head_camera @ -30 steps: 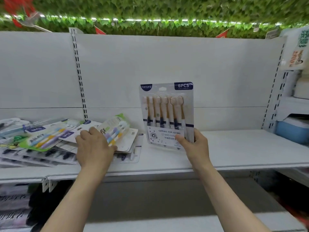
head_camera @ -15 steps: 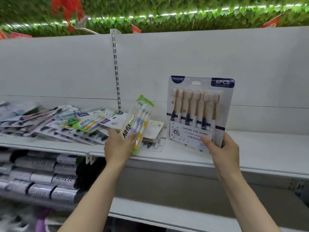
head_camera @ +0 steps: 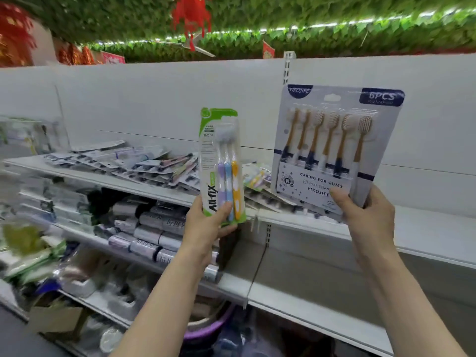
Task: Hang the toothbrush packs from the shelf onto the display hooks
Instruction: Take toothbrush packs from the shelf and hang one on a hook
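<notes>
L hand [head_camera: 206,228] grips All-fix 3-brush pack [head_camera: 221,166] at its bottom, upright, above front edge of shelf [head_camera: 425,228]. R hand [head_camera: 365,215] pinches YIKOJIFE 6-pc pack [head_camera: 334,148] by lower corner, upright, also above shelf. Pile of toothbrush packs [head_camera: 144,166] lies flat on shelf, behind L hand.

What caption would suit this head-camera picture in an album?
Left hand grips a green three-brush pack, right hand a six-brush pack, both raised above the shelf.

Shelf [head_camera: 425,228] right of pack pile [head_camera: 144,166] lies bare w/ open back panel [head_camera: 154,104] above; pile crowds left.
</notes>
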